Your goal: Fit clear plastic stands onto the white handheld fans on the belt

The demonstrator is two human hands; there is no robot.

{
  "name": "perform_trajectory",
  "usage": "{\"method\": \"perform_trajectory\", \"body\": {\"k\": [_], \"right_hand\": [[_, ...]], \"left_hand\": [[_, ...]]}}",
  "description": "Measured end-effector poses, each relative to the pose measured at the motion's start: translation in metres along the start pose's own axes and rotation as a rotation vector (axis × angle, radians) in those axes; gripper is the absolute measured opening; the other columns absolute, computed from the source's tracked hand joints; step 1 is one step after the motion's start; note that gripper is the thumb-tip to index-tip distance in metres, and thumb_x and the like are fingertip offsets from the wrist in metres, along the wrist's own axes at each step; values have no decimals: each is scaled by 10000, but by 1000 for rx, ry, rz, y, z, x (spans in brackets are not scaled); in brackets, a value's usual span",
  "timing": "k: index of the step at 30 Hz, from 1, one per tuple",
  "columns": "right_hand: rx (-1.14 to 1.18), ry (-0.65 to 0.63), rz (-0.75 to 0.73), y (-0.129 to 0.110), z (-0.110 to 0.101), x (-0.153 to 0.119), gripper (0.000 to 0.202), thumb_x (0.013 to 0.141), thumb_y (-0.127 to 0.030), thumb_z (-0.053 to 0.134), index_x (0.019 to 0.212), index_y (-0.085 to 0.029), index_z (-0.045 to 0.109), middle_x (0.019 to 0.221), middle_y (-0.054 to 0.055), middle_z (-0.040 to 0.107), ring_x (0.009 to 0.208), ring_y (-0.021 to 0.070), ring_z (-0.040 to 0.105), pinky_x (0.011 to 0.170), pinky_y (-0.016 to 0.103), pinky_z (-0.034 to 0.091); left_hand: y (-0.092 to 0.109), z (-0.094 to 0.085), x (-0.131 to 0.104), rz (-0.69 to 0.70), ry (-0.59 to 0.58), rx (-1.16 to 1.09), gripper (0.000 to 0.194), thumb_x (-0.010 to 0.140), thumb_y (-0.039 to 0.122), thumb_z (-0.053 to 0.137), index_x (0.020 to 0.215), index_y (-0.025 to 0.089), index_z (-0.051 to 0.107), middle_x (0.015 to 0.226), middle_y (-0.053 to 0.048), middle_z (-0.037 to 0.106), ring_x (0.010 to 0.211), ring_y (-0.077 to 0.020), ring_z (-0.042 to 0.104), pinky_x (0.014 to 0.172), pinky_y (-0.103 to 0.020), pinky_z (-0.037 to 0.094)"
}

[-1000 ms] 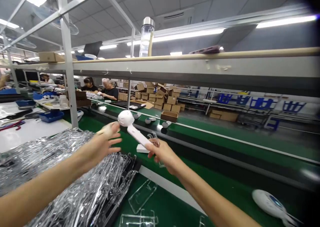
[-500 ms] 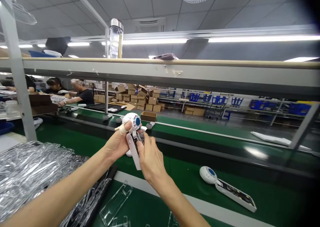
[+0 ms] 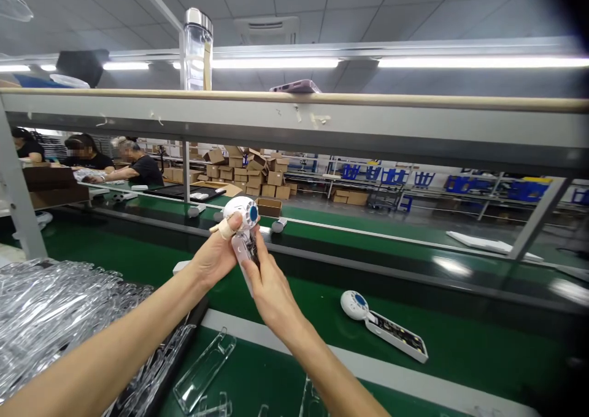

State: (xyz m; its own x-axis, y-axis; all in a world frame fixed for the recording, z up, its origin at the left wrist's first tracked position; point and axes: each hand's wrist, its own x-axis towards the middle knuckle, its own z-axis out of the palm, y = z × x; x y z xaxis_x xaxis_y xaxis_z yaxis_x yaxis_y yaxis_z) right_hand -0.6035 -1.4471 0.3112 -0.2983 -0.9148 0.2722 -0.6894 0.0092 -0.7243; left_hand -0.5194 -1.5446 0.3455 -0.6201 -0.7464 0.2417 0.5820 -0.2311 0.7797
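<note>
From my remote seat I am scanning the head camera's view, and I am finding no text, label, brand, number or sign that I can read.

We see bright white light from ceiling tubes (image 3: 276,63) toward twelve o'clock and shade beneath the shelf (image 3: 368,119). Glare pools on the glossy conveyor (image 3: 453,265) between three and four; clear plastic (image 3: 59,313) glints at eight. We find the white device (image 3: 237,207) fairly sharp; black vignetting fills the corner at two.
</note>
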Motion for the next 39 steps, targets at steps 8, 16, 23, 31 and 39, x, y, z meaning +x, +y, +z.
{"method": "perform_trajectory", "body": {"k": [8, 16, 23, 31, 39], "right_hand": [[-118, 221, -7, 26, -3, 23, 488, 943, -420, 327, 1414, -301, 370, 1153, 70, 570, 1075, 239, 542, 875, 346, 436], [-68, 321, 216, 59, -2, 71, 641, 953, -463, 102, 821, -174, 658, 883, 116, 692, 868, 257, 624, 737, 309, 436], [-219, 153, 431, 123, 17, 102, 589, 985, -403, 147, 853, -127, 650, 911, 165, 685, 868, 251, 654, 742, 345, 475], [-402, -22, 431, 160, 31, 112, 334, 947, -402, 449, 1032, -123, 611, 1056, 107, 626, 971, 202, 595, 853, 392, 461], [-416, -255, 245, 121, -52, -1, 296, 927, -306, 419, 751, -191, 628, 743, 13, 654, 712, 145, 596, 638, 244, 350]], "left_hand": [[-22, -8, 13, -122, 131, 419, 433, 576, 442, 805, 863, 151, 663, 824, -64, 661, 676, -181, 601, 556, -281, 494], [-49, 4, 26, -4, 225, 393, 469, 486, 396, 837, 841, 154, 648, 879, -90, 678, 768, -240, 625, 600, -320, 511], [-55, -88, 78, -206, -23, 1166, 695, 552, 473, 771, 1162, 190, 596, 1187, -152, 617, 1151, -327, 531, 915, -393, 435], [-31, -219, 98, -390, 89, 1814, 763, 354, 29, 747, 1105, 91, 628, 1168, -256, 574, 1123, -495, 499, 956, -533, 349], [-3, -226, 118, -225, 117, 1700, 483, 539, 208, 744, 992, 122, 600, 836, -60, 647, 1154, -442, 475, 920, -484, 316]]}}
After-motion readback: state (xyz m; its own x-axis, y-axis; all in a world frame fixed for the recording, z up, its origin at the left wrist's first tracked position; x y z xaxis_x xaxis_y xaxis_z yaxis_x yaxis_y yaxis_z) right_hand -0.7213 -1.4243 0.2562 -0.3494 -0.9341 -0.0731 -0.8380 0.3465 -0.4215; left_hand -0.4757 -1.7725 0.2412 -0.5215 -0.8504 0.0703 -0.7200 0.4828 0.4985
